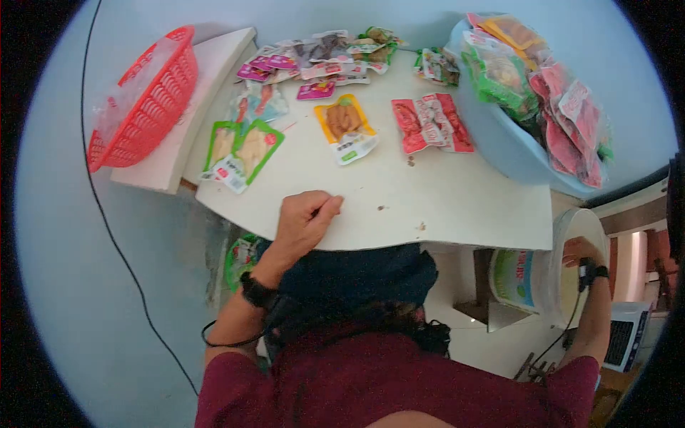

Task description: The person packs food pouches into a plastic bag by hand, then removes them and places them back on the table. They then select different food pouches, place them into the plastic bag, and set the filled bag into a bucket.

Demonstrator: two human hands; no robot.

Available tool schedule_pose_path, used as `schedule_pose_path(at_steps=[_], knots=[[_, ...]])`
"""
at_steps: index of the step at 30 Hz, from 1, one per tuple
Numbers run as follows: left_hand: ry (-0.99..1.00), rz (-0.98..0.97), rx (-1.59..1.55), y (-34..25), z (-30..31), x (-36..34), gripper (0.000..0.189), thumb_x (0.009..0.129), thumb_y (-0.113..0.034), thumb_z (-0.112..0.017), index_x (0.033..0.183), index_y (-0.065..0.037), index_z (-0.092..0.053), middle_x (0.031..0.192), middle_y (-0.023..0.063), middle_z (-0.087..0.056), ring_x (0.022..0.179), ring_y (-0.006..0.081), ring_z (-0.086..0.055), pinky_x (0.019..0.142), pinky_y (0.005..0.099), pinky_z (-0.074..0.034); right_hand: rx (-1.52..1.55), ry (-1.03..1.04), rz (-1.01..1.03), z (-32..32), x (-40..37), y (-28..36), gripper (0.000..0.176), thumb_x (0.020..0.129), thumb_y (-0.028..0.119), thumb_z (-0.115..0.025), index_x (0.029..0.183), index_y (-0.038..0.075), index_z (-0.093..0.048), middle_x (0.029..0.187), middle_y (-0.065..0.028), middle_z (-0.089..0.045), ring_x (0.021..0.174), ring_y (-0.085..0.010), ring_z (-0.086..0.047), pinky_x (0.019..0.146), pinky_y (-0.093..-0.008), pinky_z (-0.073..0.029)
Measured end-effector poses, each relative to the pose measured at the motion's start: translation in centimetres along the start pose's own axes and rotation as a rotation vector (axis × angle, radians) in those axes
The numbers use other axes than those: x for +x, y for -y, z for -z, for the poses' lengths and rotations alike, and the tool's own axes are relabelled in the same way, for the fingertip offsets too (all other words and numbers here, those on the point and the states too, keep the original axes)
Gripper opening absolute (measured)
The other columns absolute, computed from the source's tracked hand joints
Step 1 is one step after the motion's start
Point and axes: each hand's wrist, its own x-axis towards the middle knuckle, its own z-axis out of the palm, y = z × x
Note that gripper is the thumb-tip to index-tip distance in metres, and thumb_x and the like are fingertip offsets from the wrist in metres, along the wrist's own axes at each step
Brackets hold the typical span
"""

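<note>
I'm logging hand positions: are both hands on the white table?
No: only the left hand rests on the table; the right hand is at the white bucket.

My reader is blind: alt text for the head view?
A person's curled left hand rests on a white table of colourful plastic food packets; the right hand is inside a white plastic bucket near a pale-blue plastic tub.

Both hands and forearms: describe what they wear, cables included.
Maroon sleeves end above the forearms. The bare left hand has a dark wristband and black cable loop; the bare right hand, a black band, small black device and thin dark cable.
</note>
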Motion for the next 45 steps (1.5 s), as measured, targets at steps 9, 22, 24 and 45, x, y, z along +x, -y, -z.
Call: schedule_pose_path(at_steps=[9,22,24,45], knots=[[0.031,-0.035,-0.122,1.2,0.2,-0.1,0.033,0.095,-0.023,-0.059,0.072,0.000,-0.064,0.057,0.0013,-0.055,0.053,0.0073,-0.050,0.050,0.0242,-0.039,-0.462,-0.990,0.238,-2.2,-12.9,5.4,0.022,0.094,0.021,-0.055,0.091,0.000,-0.060,0.073,-0.0105,-0.061,0.059,-0.0211,-0.058,0.054,-0.0360,-0.047],[-0.362,-0.277,0.251,-2.7,13.1,0.6,0.019,0.089,-0.017,-0.064,0.091,0.001,-0.069,0.073,0.0056,-0.066,0.070,0.0096,-0.060,0.064,0.0267,-0.048,-0.266,-0.694,1.478,-33.8,-9.1,26.5,0.028,0.080,0.007,-0.068,0.107,0.001,-0.062,0.115,-0.0182,-0.062,0.106,-0.0355,-0.059,0.091,-0.0406,-0.048],[-0.428,-0.202,0.269,-4.6,17.5,0.7,0.018,0.088,-0.015,-0.064,0.093,0.001,-0.070,0.075,0.0059,-0.068,0.070,0.0099,-0.060,0.065,0.0266,-0.048,-0.251,-0.673,1.497,-35.6,-8.1,28.2,0.029,0.079,0.007,-0.068,0.107,0.001,-0.062,0.120,-0.0195,-0.059,0.110,-0.0364,-0.057,0.094,-0.0417,-0.046],[-0.418,0.499,1.225,1.4,36.2,13.6,0.035,0.079,-0.019,-0.058,0.108,-0.003,-0.068,0.113,0.0217,-0.065,0.106,0.0351,-0.063,0.089,0.0428,-0.051,-0.306,-0.718,1.430,-38.3,-5.6,29.3,0.027,0.076,0.004,-0.067,0.098,-0.005,-0.056,0.123,-0.0279,-0.052,0.115,-0.0442,-0.050,0.101,-0.0465,-0.041]])
